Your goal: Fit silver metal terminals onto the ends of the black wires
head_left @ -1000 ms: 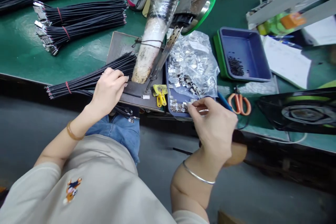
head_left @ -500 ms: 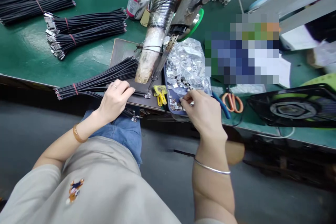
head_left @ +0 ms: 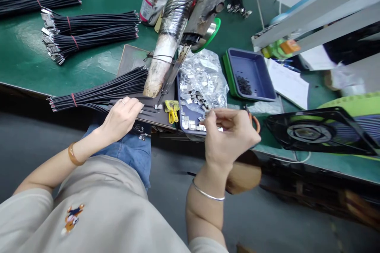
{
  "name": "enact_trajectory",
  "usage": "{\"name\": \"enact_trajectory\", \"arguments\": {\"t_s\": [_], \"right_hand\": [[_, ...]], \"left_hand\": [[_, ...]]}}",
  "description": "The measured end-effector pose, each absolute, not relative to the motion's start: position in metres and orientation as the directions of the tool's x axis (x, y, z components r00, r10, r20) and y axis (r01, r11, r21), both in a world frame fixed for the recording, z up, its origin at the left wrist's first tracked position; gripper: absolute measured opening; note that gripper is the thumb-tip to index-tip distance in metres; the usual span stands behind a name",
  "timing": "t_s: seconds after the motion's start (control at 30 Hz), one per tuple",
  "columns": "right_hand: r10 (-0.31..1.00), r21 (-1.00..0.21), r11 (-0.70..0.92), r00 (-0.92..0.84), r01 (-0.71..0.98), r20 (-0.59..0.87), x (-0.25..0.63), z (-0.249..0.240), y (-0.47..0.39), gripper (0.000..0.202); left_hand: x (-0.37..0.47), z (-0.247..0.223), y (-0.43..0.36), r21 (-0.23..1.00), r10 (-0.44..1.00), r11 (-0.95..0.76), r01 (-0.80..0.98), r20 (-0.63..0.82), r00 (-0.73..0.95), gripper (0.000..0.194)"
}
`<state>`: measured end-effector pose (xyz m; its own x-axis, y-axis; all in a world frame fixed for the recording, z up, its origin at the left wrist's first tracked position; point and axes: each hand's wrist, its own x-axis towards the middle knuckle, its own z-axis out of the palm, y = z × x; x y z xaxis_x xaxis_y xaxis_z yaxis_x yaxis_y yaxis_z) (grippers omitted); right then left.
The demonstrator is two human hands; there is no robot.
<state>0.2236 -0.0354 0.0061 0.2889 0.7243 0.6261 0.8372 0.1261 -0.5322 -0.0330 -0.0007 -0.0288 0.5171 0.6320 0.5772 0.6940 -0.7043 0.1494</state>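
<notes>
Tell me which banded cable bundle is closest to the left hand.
The front bundle, partly over the brown board, left hand at its near side; the other banded bundles lie farther back on the green table.

I see the cables [head_left: 97, 91] as smooth black plastic or rubber; from here I can't tell which. The connectors [head_left: 187, 123] look like bright, shiny metal, and the bag [head_left: 203, 67] is clear, crinkled, glossy plastic. I read the tray [head_left: 179, 106] as smooth plastic, like the clips [head_left: 172, 112]. The table [head_left: 97, 61] has a glossy sheen, the shirt [head_left: 113, 205] is matt cloth, the jeans [head_left: 135, 162] denim, the bangle [head_left: 208, 195] polished metal.
</notes>
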Motion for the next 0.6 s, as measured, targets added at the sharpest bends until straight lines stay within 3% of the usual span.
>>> {"name": "enact_trajectory", "arguments": {"t_s": [0.1,0.2,0.3,0.43,0.5,0.6], "right_hand": [[0.644,-0.601,0.250,0.334,0.759,0.689,0.200,0.013,-0.045,0.013],[0.652,-0.651,0.377,0.311,0.658,0.692,0.179,0.012,-0.054,0.009],[0.737,-0.715,0.398,0.264,0.574,0.622,0.164,0.005,-0.058,0.008],[0.861,-0.847,0.332,0.232,0.416,0.452,0.151,-0.006,-0.055,0.008],[0.904,-0.903,0.294,0.215,0.313,0.369,0.147,-0.009,-0.052,0.008],[0.929,-0.938,0.253,0.211,0.237,0.304,0.144,-0.012,-0.048,0.007]], "left_hand": [[-0.030,-0.023,0.000,0.172,0.629,-0.708,0.685,0.596,0.500,0.023],[-0.028,-0.017,-0.002,0.217,0.584,-0.771,0.598,0.614,0.530,0.024],[-0.026,-0.008,-0.005,0.429,0.630,-0.775,0.465,0.590,0.505,0.021],[-0.024,0.004,-0.007,0.832,0.831,-0.476,0.285,0.320,0.454,0.015],[-0.023,0.007,-0.008,0.917,0.862,-0.331,0.222,0.198,0.466,0.015],[-0.020,0.006,-0.010,0.950,0.882,-0.248,0.188,0.141,0.450,0.015]]}}
